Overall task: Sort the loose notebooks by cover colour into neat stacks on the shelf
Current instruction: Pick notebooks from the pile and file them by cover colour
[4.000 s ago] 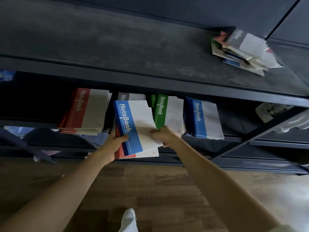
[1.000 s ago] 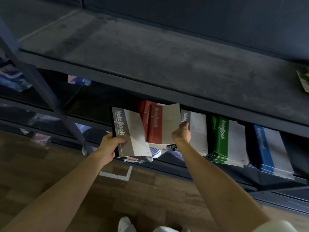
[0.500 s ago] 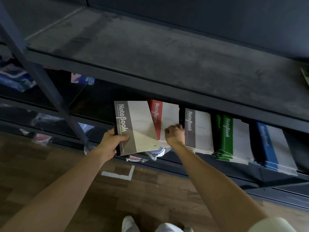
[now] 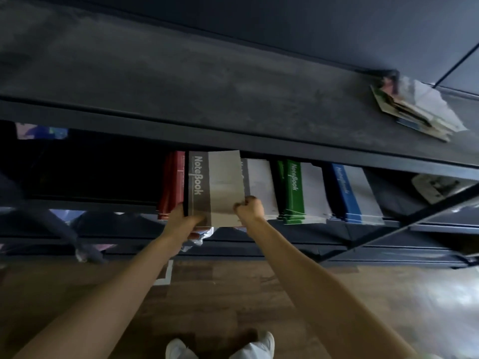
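Head view, looking down at a dark shelving unit. Grey notebook [image 4: 215,187] is held flat at the front of the lower shelf [image 4: 90,203], spine band to 9 o'clock with "NoteBook" printed along it, pale cover to 3 o'clock. Left hand [image 4: 185,221] grips its corner at 7 o'clock: the thumb lies across the grey band and the fingers are curled under, out of sight. Right hand [image 4: 250,208] is at the 4 o'clock edge, fingers drawn into a tight fist and pinching the cover edge. Notebook overlaps the red stack [image 4: 172,185] at its 9 o'clock side and the grey stack [image 4: 260,187] at its 3 o'clock side; cannot tell whether it rests on either or is held clear. Further toward 3 o'clock, side by side on the same shelf: green stack [image 4: 295,193], then blue stack [image 4: 347,195], both with spines at 9 o'clock. Upper shelf [image 4: 181,73] carries a loose pile [image 4: 414,110] of mixed notebooks at 2 o'clock of the frame, blurred, colours not readable. Wooden floor [image 4: 233,294] below; white shoes [image 4: 178,349] at 6 o'clock.
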`<state>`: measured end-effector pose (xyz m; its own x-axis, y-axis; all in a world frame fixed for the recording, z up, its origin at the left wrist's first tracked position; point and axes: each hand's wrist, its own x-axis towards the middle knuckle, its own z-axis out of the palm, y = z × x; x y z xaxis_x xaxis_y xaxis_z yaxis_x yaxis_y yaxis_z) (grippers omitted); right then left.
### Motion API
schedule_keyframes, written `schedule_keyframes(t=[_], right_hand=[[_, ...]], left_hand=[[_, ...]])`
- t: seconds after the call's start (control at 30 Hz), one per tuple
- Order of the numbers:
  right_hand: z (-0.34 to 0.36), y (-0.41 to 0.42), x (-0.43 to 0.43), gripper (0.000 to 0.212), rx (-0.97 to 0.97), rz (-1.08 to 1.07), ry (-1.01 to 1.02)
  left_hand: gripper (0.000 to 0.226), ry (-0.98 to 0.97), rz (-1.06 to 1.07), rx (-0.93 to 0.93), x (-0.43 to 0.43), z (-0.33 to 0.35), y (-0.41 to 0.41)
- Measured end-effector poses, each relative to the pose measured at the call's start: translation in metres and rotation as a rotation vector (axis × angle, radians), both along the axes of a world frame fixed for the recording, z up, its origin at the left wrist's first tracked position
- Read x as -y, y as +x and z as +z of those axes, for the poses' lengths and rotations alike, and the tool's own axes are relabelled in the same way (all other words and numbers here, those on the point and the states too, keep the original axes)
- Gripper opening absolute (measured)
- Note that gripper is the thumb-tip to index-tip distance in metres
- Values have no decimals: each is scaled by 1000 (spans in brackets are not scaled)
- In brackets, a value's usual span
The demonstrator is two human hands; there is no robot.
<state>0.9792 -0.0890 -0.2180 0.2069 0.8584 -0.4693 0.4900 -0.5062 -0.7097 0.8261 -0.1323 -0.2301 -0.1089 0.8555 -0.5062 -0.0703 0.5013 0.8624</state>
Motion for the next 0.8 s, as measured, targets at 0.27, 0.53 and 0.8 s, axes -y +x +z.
schedule_keyframes(t=[0.27, 0.53, 0.8], right_hand=[[-3, 79, 5, 41, 301, 154, -3], [-11, 153, -8, 45, 527, 302, 24], [-26, 193, -33, 43, 533, 439, 18]], left_hand=[[25, 19, -106, -176, -8, -13, 77], [37, -68, 13, -243, -44, -34, 145], [73, -50, -4, -817, -42, -30, 174]])
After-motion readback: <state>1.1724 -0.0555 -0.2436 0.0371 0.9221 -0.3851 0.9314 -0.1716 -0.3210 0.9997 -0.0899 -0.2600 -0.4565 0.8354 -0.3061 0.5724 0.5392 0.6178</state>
